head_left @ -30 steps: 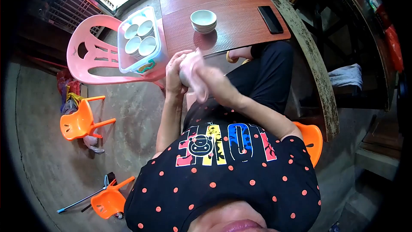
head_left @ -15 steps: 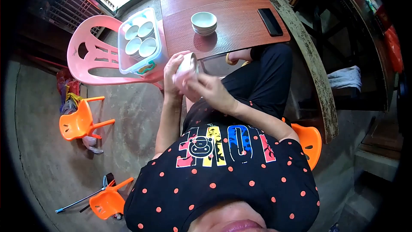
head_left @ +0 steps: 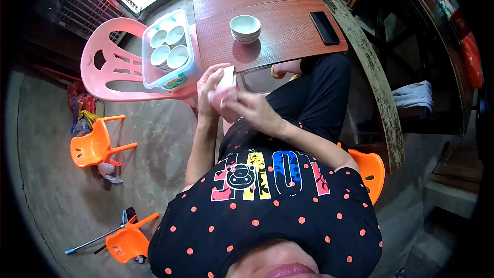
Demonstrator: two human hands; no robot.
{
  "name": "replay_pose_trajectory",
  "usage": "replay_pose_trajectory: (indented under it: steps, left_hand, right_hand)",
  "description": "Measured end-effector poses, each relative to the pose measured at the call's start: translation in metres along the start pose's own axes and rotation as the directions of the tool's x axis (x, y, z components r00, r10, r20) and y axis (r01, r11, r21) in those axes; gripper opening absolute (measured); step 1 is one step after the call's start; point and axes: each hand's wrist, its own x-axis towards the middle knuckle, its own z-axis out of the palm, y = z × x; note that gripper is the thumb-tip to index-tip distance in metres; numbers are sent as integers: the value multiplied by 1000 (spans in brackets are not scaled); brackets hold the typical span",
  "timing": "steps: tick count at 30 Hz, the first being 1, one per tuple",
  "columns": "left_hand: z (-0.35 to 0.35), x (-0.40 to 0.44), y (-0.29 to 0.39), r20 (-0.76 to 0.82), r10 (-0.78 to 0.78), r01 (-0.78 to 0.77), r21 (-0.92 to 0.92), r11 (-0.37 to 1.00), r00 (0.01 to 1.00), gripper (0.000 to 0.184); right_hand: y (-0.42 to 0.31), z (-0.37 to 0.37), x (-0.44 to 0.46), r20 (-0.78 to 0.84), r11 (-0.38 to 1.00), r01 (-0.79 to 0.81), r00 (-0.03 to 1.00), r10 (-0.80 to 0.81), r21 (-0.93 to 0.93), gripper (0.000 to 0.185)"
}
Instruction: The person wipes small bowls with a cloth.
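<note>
My left hand [head_left: 207, 88] is closed around a small white bowl [head_left: 228, 76], held tilted over my lap by the table's near edge. A pink cloth [head_left: 221, 96] is pressed on the bowl, partly hidden by fingers. My right hand [head_left: 256, 114] grips this cloth, its fingers bent against the bowl's near side. On the table [head_left: 288, 31] stands a short stack of white bowls [head_left: 245, 27]. Left of the table, a clear plastic tub [head_left: 191, 56] holds several stacks of similar bowls [head_left: 177, 56].
The tub rests on a pink plastic chair [head_left: 96, 85]. A black phone [head_left: 324, 28] lies near the table's right edge. A worn wooden bench [head_left: 378, 98] runs along the right. Orange stools [head_left: 92, 146] stand on the floor at left, with a long-handled tool [head_left: 95, 239] near one.
The bowl has turned slightly in my left hand, and the pink cloth and my right fingers have shifted a little on it. The stack and tub have not moved.
</note>
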Motion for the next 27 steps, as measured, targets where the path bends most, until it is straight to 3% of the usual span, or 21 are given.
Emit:
replay_pose_trajectory:
  steps: [1, 3, 4, 5, 7, 8, 9, 11, 12, 15, 17, 18, 19, 20, 21, 22, 23, 24, 25, 26, 27]
  left_hand:
    - [2, -2, -5, -10, 123, -122, 69, 990, 992, 31]
    - [-3, 1, -15, 110, 457, -465, 344, 816, 883, 36]
    - [-4, 0, -17, 79, 434, -437, 290, 851, 898, 39]
    - [-4, -1, -18, 51, 410, -410, 231, 883, 911, 42]
    - [13, -8, 2, 5, 174, -163, -317, 934, 985, 55]
    - [-1, -2, 9, 106, -153, 184, -458, 870, 983, 67]
    - [4, -3, 17, 150, -313, 346, -441, 828, 938, 70]
    - [11, -10, 25, 144, -538, 546, -403, 734, 830, 66]
    - [2, -5, 14, 129, -488, 498, -380, 780, 863, 61]
    - [-4, 1, -3, 36, -336, 331, -304, 893, 941, 45]
    - [4, -2, -2, -63, -189, 179, -140, 974, 980, 40]
    - [6, -7, -3, 31, 97, -99, 72, 993, 995, 42]
    - [0, -3, -11, 94, 175, -181, 65, 981, 980, 46]
    - [-6, 1, -19, 157, 251, -262, 48, 964, 955, 51]
    - [-3, -2, -21, 144, 218, -192, -177, 965, 965, 55]
    - [-1, -3, -20, 167, 216, -172, -247, 954, 962, 56]
    - [1, -3, -16, 190, 221, -154, -315, 937, 957, 57]
    - [4, -6, -8, 235, 220, -135, -330, 934, 947, 59]
    - [-3, -6, -7, 178, 211, -163, -254, 953, 961, 55]
    - [-9, -6, -6, 120, 202, -180, -174, 968, 972, 52]
    - [-18, -4, 11, 176, -111, 151, -231, 961, 978, 49]
  right_hand:
    - [-2, -1, 5, -55, 970, -55, 996, 70, 238, 25]
    - [-2, 0, 13, -32, 734, -102, 985, 167, 671, 25]
    - [-3, 4, 14, -71, 793, -83, 985, 157, 603, 26]
    - [-6, 0, 11, -75, 925, -80, 990, 116, 371, 27]
    - [-23, -10, 4, 102, 990, -60, 992, 73, -128, 26]
    - [12, -3, 5, 130, 782, 488, 869, -477, -388, 27]
    - [22, -4, 8, 286, 466, 641, 726, -625, -609, 30]
    - [25, -13, 8, 391, 337, 653, 709, -587, -678, 29]
    - [21, -16, 7, 330, 287, 603, 705, -627, -744, 24]
    - [48, -13, 5, 309, 347, 515, 808, -502, -783, 22]
    - [44, -1, 1, 145, 603, 499, 831, -537, -623, 14]
    - [30, 0, -1, 93, 857, 334, 941, -325, -393, 14]
    - [16, -1, -2, 99, 988, 100, 991, -88, -120, 15]
    - [9, -2, 1, 76, 982, -7, 997, -8, 189, 20]
    - [2, -2, 4, 78, 869, -97, 995, 68, 484, 26]
    - [-9, 0, 4, 90, 785, -91, 995, 45, 613, 29]
    - [-11, 0, 2, 101, 848, -102, 993, 57, 520, 25]
    - [-11, -1, 1, 75, 974, 151, 983, -165, 170, 22]
    - [-8, -1, 1, 136, 899, 390, 920, -369, -200, 19]
    - [1, 4, 4, 148, 617, 599, 768, -623, -510, 19]
    - [6, -1, 4, 282, 490, 591, 775, -565, -641, 21]
